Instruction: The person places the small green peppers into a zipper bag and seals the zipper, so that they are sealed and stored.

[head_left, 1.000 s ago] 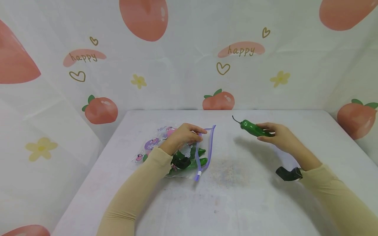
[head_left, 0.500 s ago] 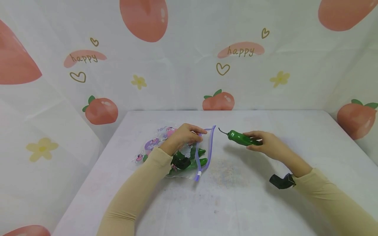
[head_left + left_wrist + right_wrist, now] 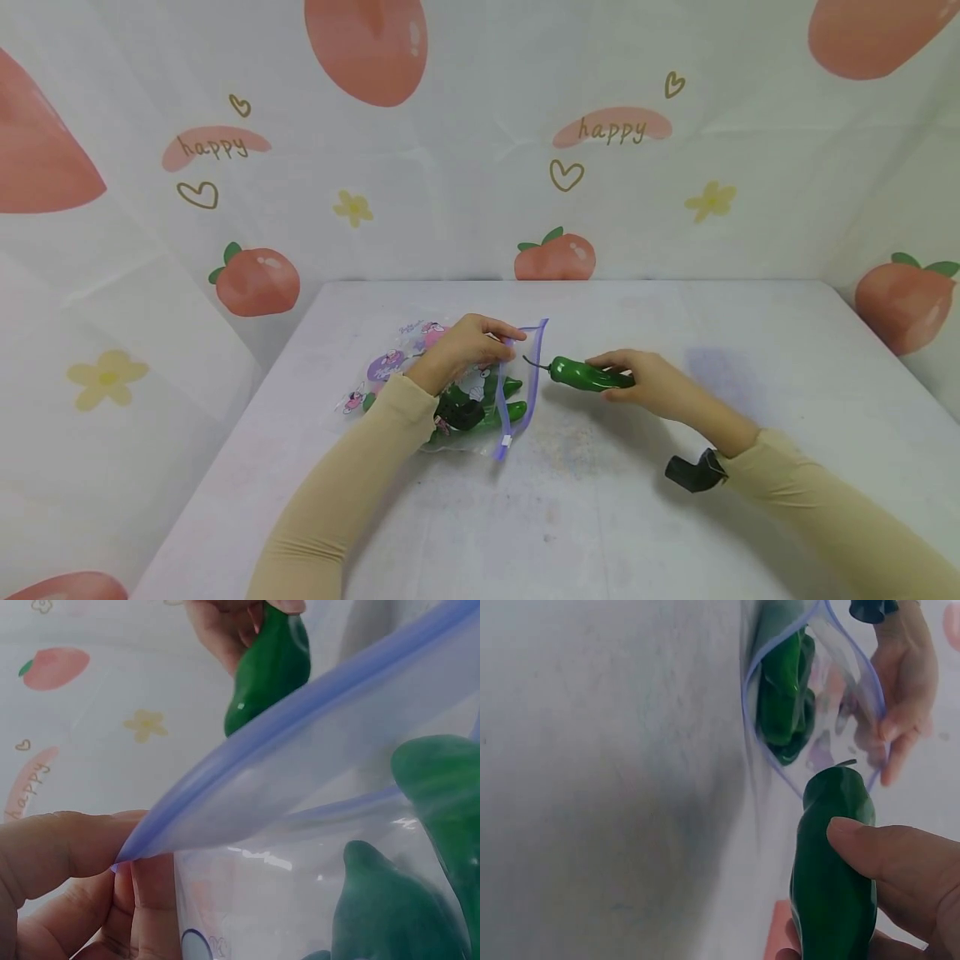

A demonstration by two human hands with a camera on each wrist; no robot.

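Observation:
A clear zip bag (image 3: 390, 392) with cartoon prints and a purple zip edge lies on its side, its mouth gaping toward the right. My left hand (image 3: 472, 346) pinches the upper corner of that mouth between thumb and fingers. Several green peppers (image 3: 784, 690) are inside, some partly behind the left hand and wrist in the head view. To the right, my right hand (image 3: 645, 379) grips another green pepper (image 3: 581, 374) above the table, thumb on one side and fingers on the other. Its thin stem points left, right by the bag's mouth in the head view.
The pale table (image 3: 525, 533) has a brownish stain (image 3: 577, 446) in front of the bag. A white cloth (image 3: 450, 167) printed with peaches and flowers hangs behind and at the sides. Each wrist carries a dark camera mount (image 3: 696, 472).
My right hand has carried the green pepper left and down, closer to the bag's mouth. The left hand and the bag have stayed in place.

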